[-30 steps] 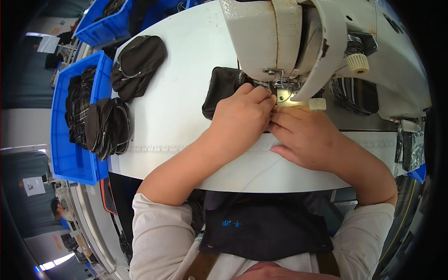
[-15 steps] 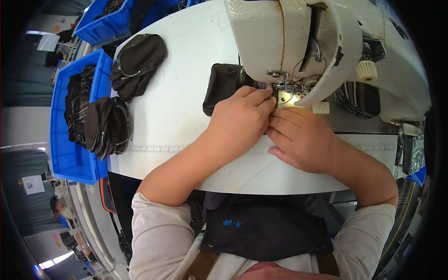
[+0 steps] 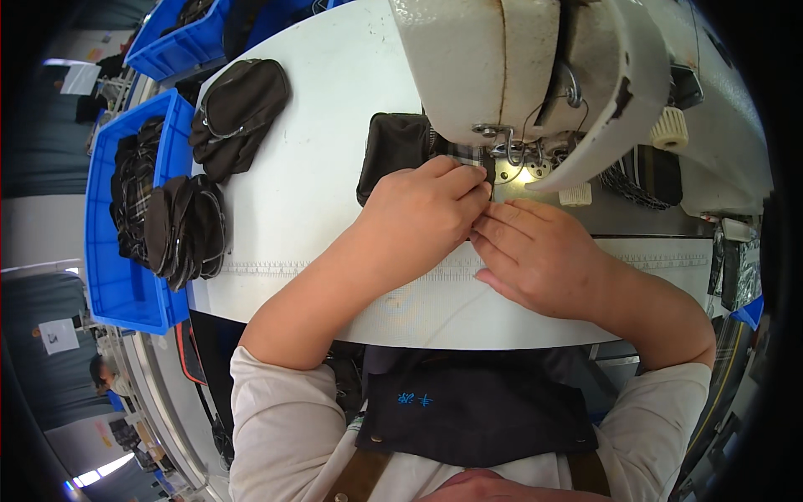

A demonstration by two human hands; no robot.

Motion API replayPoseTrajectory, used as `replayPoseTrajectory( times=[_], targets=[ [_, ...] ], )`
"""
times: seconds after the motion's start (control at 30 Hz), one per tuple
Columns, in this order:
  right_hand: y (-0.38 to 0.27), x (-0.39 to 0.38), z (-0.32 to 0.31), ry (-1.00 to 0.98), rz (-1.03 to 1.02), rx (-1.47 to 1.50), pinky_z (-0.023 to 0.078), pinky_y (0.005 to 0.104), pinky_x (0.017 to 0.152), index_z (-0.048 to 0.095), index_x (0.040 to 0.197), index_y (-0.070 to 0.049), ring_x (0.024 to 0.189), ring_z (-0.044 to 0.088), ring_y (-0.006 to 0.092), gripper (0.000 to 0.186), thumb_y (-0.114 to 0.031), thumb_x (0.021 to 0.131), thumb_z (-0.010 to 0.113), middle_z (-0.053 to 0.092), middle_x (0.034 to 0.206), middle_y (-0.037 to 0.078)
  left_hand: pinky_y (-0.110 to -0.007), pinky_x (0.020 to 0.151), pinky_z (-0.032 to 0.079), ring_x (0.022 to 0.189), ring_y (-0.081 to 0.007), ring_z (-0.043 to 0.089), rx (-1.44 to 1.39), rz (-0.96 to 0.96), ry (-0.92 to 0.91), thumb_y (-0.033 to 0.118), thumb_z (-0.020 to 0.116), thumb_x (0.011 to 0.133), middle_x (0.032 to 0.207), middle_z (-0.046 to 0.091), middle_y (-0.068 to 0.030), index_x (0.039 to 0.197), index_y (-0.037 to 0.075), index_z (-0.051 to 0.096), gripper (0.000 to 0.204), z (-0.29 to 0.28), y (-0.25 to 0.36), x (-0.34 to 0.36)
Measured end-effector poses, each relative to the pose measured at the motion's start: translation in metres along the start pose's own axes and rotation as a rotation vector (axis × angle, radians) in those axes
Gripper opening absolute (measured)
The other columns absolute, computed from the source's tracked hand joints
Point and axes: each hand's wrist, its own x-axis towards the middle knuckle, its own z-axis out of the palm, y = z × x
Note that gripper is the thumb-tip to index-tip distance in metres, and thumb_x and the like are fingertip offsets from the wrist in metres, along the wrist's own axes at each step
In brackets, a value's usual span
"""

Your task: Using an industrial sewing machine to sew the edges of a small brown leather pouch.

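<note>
A dark brown fabric pouch [image 3: 391, 144] with a metal zipper lies at the left of the sewing machine's [image 3: 477, 67] presser foot area. My left hand [image 3: 422, 209] is closed on the pouch's right part, fingers bent over its checked edge by the lit needle plate [image 3: 520, 173]. My right hand [image 3: 544, 259] meets the left one there, its fingertips pinched together at the pouch's near corner. What lies under the fingertips is mostly hidden.
A blue bin [image 3: 170, 289] holding dark pouches stands at the left table edge, with a stack of pouches [image 3: 188, 230] against it. Another pouch [image 3: 242, 105] lies farther back. A ruler strip [image 3: 259, 268] crosses the white table. Striped dark fabric [image 3: 648, 176] sits behind the needle area.
Both hands have shifted slightly left and toward me with the pouch's edge. A little more of the checked fabric and needle plate shows. Both hands stay on the pouch.
</note>
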Motion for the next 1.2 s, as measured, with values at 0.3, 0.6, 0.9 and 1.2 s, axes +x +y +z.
replayPoseTrajectory(
  times=[0.3,0.6,0.9,1.2],
  targets=[
    [0.004,-0.001,-0.003,-0.029,0.013,-0.027,0.057,0.0421,0.093,0.071,0.105,0.003,0.111,0.067,0.0317,0.038,-0.023,0.079,0.080,0.070,0.109,0.015,-0.031,0.072,0.059,0.101,-0.0205,0.067,0.042,0.048,0.038,0.016,0.076,0.078,0.112,0.071,-0.0033,0.110,0.004,0.075,0.034,0.007,-0.002,0.002],
    [0.009,-0.002,-0.002,-0.037,0.106,-0.036,0.059,0.0358,0.076,0.070,0.105,0.000,0.110,0.066,0.0258,0.035,-0.023,0.081,0.081,0.067,0.108,0.009,-0.033,0.075,0.060,0.101,-0.0224,0.069,0.028,-0.001,0.102,0.015,0.075,0.081,0.112,0.072,-0.0051,0.104,0.004,0.075,0.025,0.013,-0.003,0.006],
    [0.002,0.000,-0.005,-0.029,0.086,-0.120,0.055,0.0355,0.068,0.071,0.103,0.000,0.097,0.064,0.0240,0.033,-0.024,0.082,0.080,0.068,0.100,0.010,-0.035,0.075,0.060,0.101,-0.0232,0.070,-0.011,-0.031,0.094,0.015,0.075,0.081,0.111,0.073,-0.0060,0.101,0.006,0.075,0.022,0.010,0.000,0.003],
    [0.008,-0.002,0.001,-0.004,0.156,-0.112,0.055,0.0401,0.081,0.070,0.108,-0.001,0.101,0.066,0.0265,0.037,-0.025,0.082,0.080,0.067,0.109,0.011,-0.036,0.079,0.060,0.106,-0.0252,0.069,-0.009,-0.065,0.092,0.014,0.076,0.081,0.113,0.073,-0.0066,0.105,0.005,0.075,0.026,0.014,-0.004,0.007]
  ],
)
